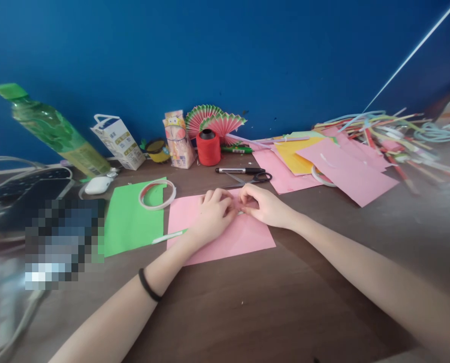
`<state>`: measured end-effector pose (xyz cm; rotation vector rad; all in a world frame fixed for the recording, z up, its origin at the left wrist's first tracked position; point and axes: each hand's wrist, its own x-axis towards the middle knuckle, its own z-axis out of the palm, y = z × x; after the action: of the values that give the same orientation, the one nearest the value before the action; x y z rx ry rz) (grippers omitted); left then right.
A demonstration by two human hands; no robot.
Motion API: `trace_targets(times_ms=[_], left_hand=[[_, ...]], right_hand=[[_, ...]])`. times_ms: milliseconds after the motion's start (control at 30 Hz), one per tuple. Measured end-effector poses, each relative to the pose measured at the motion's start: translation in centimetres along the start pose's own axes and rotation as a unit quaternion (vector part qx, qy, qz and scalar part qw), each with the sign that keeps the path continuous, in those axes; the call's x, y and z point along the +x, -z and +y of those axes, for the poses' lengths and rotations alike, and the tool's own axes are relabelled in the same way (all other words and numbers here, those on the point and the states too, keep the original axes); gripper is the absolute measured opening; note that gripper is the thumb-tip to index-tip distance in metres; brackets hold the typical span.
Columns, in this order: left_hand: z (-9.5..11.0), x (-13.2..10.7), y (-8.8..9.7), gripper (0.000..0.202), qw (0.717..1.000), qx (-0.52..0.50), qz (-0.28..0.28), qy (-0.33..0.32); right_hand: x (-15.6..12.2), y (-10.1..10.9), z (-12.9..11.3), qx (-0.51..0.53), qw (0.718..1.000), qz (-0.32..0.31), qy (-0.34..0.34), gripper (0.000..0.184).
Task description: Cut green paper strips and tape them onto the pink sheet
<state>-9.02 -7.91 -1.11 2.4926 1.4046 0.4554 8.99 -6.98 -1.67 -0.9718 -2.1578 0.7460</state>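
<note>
A pink sheet of paper lies flat on the table in front of me. My left hand rests on its upper middle with the fingers bent and close together; what is under the fingertips is hidden. Against it, my right hand is closed in a pinch, thumb and fingertips meeting over the sheet. A small whitish bit shows between the two hands, too small to name. From under my left wrist a thin green and white strip sticks out leftward, across the edge of a green sheet.
A tape roll lies on the green sheet. Behind the hands are scissors, a black marker, a red thread spool and a paper fan. Pink and yellow papers lie right; a green bottle leans left.
</note>
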Motion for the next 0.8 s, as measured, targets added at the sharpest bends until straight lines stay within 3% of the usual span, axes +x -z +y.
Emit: trace_targets(times_ms=[300,800], left_hand=[[0.07,-0.07,0.03,0.019,1.000,0.008,-0.002,0.006],[-0.04,0.07,0.26,0.019,1.000,-0.023,-0.001,0.010]], right_hand=[[0.08,0.19,0.10,0.029,1.000,-0.008,0.001,0.027],[0.02,-0.21,-0.14,-0.048,0.999,-0.013,0.023,0.019]])
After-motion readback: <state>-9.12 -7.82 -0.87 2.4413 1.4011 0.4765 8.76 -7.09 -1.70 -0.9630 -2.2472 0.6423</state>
